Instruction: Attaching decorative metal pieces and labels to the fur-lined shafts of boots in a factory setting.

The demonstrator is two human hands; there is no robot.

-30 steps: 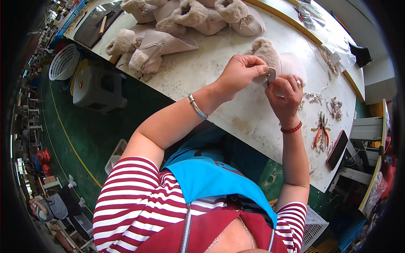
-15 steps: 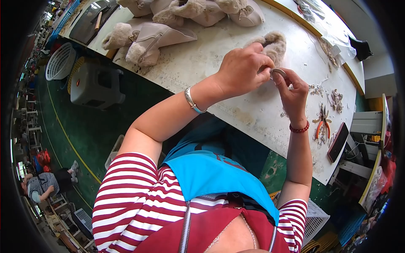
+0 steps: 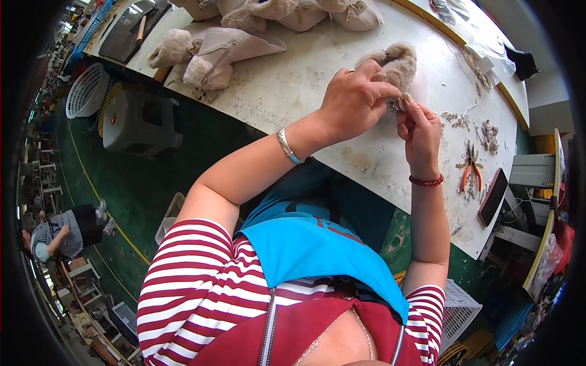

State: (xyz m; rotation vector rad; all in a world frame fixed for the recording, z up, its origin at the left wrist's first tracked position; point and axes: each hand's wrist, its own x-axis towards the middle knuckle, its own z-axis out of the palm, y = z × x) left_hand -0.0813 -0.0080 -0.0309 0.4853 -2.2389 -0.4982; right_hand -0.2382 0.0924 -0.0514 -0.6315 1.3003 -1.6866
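A pale boot with a fluffy beige cuff [image 3: 401, 66] lies on the worktable just beyond my hands. My left hand [image 3: 359, 100] rests at the near side of this cuff, fingers bent and closed, its forefinger reaching to my right fingertips. Thumb and forefinger of my right hand [image 3: 421, 131] are pinched together in front of the boot. Some small light bits show between the two hands; my fingers cover most of them, so what each hand grips is unclear.
Several similar boots [image 3: 235, 52] lie at the far left of the white worktable [image 3: 293, 97]. Small metal bits [image 3: 456, 120], orange-handled pliers [image 3: 470, 174] and a phone [image 3: 492, 196] are to the right. A grey stool [image 3: 137, 125] and white basket [image 3: 87, 90] stand left; a person [image 3: 58, 235] is farther off.
My right hand has turned and closed its pinch; the small curved band seen in it before is now hidden. My left hand has shifted slightly, forefinger now stretched toward the right fingertips.
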